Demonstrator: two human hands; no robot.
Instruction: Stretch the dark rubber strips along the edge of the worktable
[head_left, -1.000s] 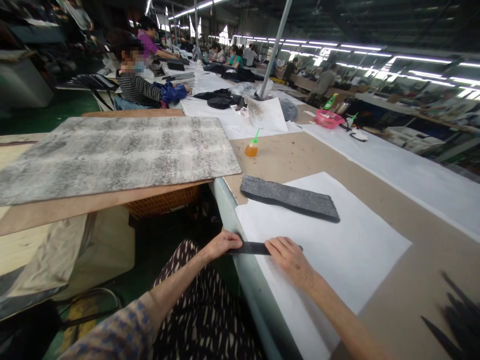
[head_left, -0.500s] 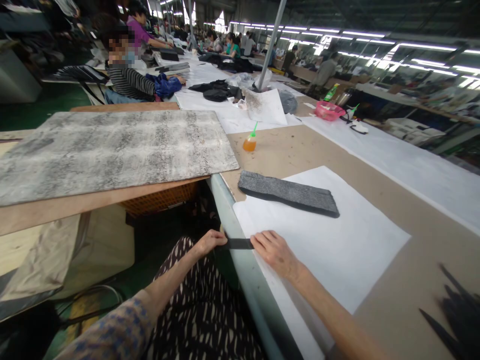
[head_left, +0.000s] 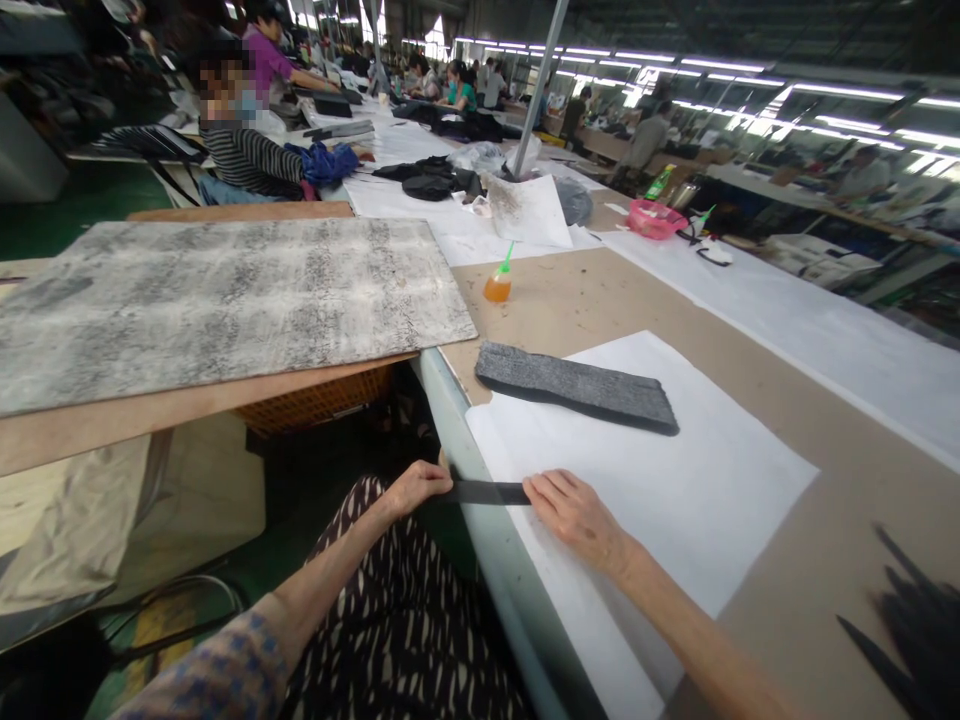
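A narrow black strip (head_left: 491, 492) stretches between my two hands, across the table's near edge. My left hand (head_left: 420, 487) pinches its left end just off the edge, above my patterned trousers. Over the white paper sheet (head_left: 630, 510), my right hand (head_left: 574, 508) is closed on the other end, fingertips pressed down on it. Beyond my hands lies a stack of grey strips (head_left: 577, 388), partly on the paper and partly on the brown tabletop.
A small bottle of orange liquid (head_left: 498, 286) stands behind the grey stack. A mottled grey board (head_left: 247, 300) lies to the left. Dark pieces (head_left: 907, 620) are at the right edge. A pink basket (head_left: 656, 220) sits farther back. A co-worker (head_left: 247, 155) sits at the far left.
My right hand has slid a little to the right, and more of the black strip shows between my hands. My left hand has stayed nearly in place.
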